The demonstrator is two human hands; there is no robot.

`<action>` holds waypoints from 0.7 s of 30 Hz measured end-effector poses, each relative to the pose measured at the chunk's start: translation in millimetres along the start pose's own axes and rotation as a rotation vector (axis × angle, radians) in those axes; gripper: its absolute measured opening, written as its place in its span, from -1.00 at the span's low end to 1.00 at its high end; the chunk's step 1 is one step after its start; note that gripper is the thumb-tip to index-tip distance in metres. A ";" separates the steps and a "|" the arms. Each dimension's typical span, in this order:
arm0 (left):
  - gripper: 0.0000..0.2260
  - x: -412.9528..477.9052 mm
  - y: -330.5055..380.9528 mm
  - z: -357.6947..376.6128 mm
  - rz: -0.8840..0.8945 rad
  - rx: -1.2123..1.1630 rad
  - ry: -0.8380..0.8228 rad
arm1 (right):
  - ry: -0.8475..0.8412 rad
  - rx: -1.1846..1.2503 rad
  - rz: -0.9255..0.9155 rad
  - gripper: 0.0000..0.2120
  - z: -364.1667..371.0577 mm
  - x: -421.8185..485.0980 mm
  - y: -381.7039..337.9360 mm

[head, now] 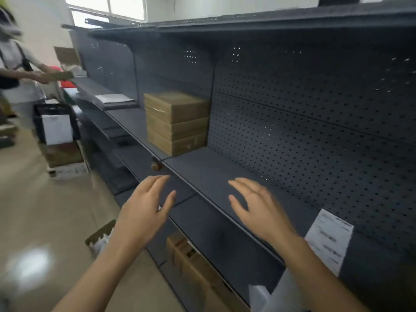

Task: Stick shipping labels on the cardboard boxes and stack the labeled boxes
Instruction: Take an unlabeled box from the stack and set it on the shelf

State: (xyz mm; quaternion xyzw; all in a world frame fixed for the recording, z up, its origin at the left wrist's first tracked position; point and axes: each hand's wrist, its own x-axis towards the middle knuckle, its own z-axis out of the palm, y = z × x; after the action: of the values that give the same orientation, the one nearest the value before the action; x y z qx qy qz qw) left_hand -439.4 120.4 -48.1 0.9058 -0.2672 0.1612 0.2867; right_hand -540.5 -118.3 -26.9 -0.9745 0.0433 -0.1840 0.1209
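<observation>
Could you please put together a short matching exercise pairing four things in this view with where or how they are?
Things:
1. stack of cardboard boxes
2. label sheet
3. left hand
4. right hand

Places or states:
A. open and empty, over the front edge of the shelf
B. white, lying on the shelf at the near right
C. on the shelf against the pegboard back
D. open and empty, over the shelf surface

Pairs: 1-C, 2-B, 3-A, 4-D
</observation>
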 end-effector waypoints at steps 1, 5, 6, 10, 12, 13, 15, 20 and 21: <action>-0.57 4.1 -17.1 -4.7 -0.012 0.021 0.000 | -0.014 -0.004 -0.014 -0.57 8.7 12.8 -11.3; -0.57 20.8 -80.1 -14.7 -0.061 0.051 -0.001 | -0.055 0.022 -0.065 -0.57 43.1 60.6 -47.4; -0.57 25.3 -94.1 -14.3 -0.081 0.045 0.004 | -0.067 0.030 -0.074 -0.57 52.0 72.9 -53.4; -0.51 46.4 -143.9 -10.5 -0.156 0.021 0.011 | -0.101 0.078 -0.108 -0.56 91.6 127.9 -69.3; -0.46 65.3 -167.8 -10.2 -0.184 0.034 0.016 | -0.094 0.115 -0.132 -0.56 113.0 162.2 -76.5; -0.47 76.8 -179.1 -10.4 -0.198 0.051 0.014 | -0.092 0.138 -0.141 -0.56 123.4 179.9 -80.2; -0.54 103.4 -199.1 -10.2 -0.205 0.088 0.029 | -0.079 0.179 -0.167 -0.56 141.9 214.6 -86.2; -0.48 189.5 -238.8 -11.6 -0.177 0.105 0.034 | -0.024 0.237 -0.182 -0.59 162.4 297.1 -92.0; -0.46 207.3 -244.7 -11.1 -0.170 0.101 0.039 | -0.010 0.240 -0.182 -0.59 163.5 313.4 -91.7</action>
State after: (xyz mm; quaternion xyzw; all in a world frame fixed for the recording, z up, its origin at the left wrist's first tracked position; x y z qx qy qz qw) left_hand -133.0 215.4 -53.1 0.9352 -0.1754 0.1672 0.2582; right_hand -185.4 -34.1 -42.4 -0.9538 -0.0682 -0.1934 0.2196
